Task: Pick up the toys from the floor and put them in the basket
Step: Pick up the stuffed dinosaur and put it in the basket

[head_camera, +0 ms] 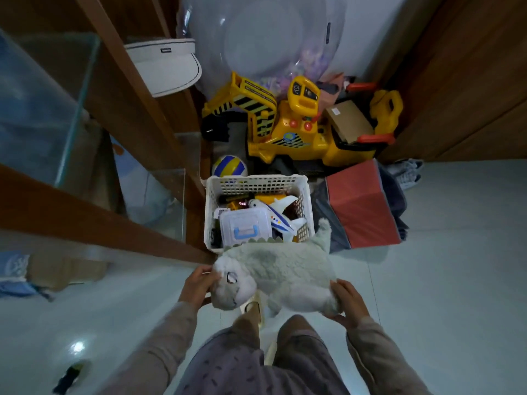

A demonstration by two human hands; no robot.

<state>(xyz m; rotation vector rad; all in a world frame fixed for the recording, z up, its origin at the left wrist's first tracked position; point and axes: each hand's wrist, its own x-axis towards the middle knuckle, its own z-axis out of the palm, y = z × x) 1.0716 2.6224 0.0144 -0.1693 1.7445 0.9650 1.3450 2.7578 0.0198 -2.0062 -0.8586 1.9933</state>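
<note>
A pale green plush dinosaur hangs in the air just in front of the white plastic basket. My left hand grips its head and my right hand grips its rear end. The plush's tail overlaps the basket's near right corner. Inside the basket lie a white toy plane, a clear box with a blue handle and several smaller toys. My legs and slippers show below the plush.
A yellow ride-on excavator and a striped ball stand behind the basket. A red folding box sits to its right, a wooden shelf with glass tanks to its left. A small dark object lies on the tiled floor at lower left.
</note>
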